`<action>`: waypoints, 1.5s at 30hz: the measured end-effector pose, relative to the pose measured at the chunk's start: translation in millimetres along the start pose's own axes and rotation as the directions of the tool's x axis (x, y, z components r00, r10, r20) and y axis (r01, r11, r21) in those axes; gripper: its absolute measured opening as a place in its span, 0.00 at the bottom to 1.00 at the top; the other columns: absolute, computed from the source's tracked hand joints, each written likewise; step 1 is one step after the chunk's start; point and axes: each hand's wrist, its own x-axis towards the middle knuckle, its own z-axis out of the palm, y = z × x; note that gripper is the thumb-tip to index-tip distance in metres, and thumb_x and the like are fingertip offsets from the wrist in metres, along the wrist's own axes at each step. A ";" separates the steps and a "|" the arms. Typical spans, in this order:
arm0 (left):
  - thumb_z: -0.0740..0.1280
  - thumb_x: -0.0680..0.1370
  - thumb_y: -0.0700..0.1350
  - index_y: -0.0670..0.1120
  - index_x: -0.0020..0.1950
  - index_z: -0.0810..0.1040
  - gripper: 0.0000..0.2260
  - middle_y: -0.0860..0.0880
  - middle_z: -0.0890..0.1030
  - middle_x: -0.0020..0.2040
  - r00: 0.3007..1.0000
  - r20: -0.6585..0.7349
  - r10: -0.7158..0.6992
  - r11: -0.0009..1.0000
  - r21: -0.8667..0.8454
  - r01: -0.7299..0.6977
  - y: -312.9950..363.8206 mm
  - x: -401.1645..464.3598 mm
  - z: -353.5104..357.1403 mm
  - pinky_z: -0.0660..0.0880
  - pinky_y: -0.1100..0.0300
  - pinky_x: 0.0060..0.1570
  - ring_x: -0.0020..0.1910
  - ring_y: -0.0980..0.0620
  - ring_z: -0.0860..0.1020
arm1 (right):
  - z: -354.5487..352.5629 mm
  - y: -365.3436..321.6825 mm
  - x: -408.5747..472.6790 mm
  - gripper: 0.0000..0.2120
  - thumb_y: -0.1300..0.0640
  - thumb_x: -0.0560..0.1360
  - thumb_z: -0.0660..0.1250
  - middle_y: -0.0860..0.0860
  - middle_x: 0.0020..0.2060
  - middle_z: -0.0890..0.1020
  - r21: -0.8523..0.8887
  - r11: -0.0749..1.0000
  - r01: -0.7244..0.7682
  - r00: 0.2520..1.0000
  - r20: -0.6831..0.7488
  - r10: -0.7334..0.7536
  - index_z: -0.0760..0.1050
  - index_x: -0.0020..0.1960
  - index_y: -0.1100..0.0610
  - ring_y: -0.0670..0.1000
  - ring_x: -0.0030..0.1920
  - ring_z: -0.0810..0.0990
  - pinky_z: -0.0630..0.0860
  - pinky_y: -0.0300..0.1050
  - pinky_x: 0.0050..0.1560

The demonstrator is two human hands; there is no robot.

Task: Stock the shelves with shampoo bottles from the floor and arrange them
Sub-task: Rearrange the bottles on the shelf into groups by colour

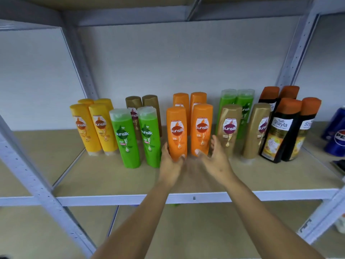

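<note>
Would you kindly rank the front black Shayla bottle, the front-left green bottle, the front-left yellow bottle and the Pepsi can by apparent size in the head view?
1. Front black Shayla bottle and front-left green bottle: look alike, left unranked.
2. Front-left yellow bottle, though it stands farther back.
3. Pepsi can, cut off by the frame edge, so unsure.

Left hand (170, 163) gripping front-left orange Sunsilk bottle (177, 131) at its base, right hand (214, 157) spread beside front-right orange Sunsilk bottle (201, 128), yellow, green, gold bottles upright along shelf (112, 182)
</note>
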 end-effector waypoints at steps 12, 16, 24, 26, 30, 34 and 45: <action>0.68 0.77 0.41 0.44 0.72 0.62 0.26 0.52 0.74 0.61 0.996 0.005 -0.091 0.995 -0.042 0.091 -14.8 11.3 -2.4 0.70 0.65 0.54 0.57 0.58 0.74 | 19.4 23.1 14.1 0.32 0.52 0.74 0.71 0.54 0.66 0.71 -0.064 0.994 -0.085 0.995 -0.065 0.081 0.60 0.72 0.55 0.54 0.66 0.71 0.69 0.50 0.65; 0.68 0.77 0.41 0.44 0.71 0.63 0.24 0.54 0.73 0.58 0.997 -0.013 -0.080 0.997 -0.002 0.080 -14.8 12.1 -0.9 0.70 0.75 0.46 0.55 0.59 0.73 | 22.0 27.1 21.5 0.26 0.54 0.75 0.69 0.57 0.65 0.71 -0.134 0.986 -0.099 0.993 -0.083 0.088 0.64 0.70 0.57 0.56 0.65 0.72 0.69 0.52 0.64; 0.67 0.78 0.43 0.44 0.70 0.65 0.22 0.50 0.75 0.60 0.996 -0.019 -0.091 0.993 0.074 0.092 -17.8 20.7 3.3 0.69 0.62 0.55 0.56 0.55 0.74 | 24.2 30.8 28.5 0.26 0.56 0.77 0.67 0.55 0.66 0.73 0.020 0.982 -0.189 0.982 -0.014 0.190 0.60 0.70 0.57 0.56 0.66 0.72 0.69 0.52 0.64; 0.67 0.78 0.42 0.43 0.70 0.65 0.22 0.48 0.75 0.62 0.995 -0.018 -0.094 0.992 0.085 0.096 -19.1 23.6 4.0 0.69 0.62 0.56 0.58 0.53 0.74 | 24.0 32.7 30.2 0.25 0.56 0.76 0.68 0.55 0.66 0.73 0.022 0.983 -0.182 0.983 -0.001 0.182 0.62 0.69 0.57 0.56 0.66 0.72 0.69 0.52 0.64; 0.66 0.79 0.42 0.43 0.71 0.64 0.23 0.47 0.75 0.65 0.995 0.022 -0.094 0.991 0.098 0.091 -20.5 28.7 5.0 0.68 0.62 0.56 0.57 0.55 0.73 | 23.0 35.5 34.4 0.25 0.56 0.76 0.67 0.55 0.66 0.73 0.000 0.982 -0.188 0.982 0.017 0.188 0.61 0.70 0.56 0.56 0.66 0.72 0.69 0.53 0.64; 0.66 0.79 0.44 0.44 0.72 0.62 0.24 0.47 0.74 0.67 0.995 0.050 -0.087 0.991 0.107 0.081 -24.4 33.9 5.3 0.68 0.60 0.58 0.62 0.51 0.74 | 22.4 37.4 34.8 0.25 0.55 0.77 0.67 0.54 0.66 0.72 -0.013 0.985 -0.173 0.985 0.029 0.173 0.61 0.70 0.56 0.56 0.66 0.72 0.69 0.52 0.64; 0.66 0.78 0.44 0.47 0.74 0.59 0.27 0.55 0.71 0.64 0.993 0.087 -0.078 0.988 0.138 0.066 -26.4 15.3 -5.5 0.67 0.57 0.66 0.63 0.57 0.71 | 20.0 32.0 10.5 0.23 0.57 0.77 0.67 0.53 0.65 0.75 -0.067 0.997 -0.045 0.999 0.006 0.045 0.65 0.69 0.56 0.53 0.65 0.74 0.70 0.47 0.64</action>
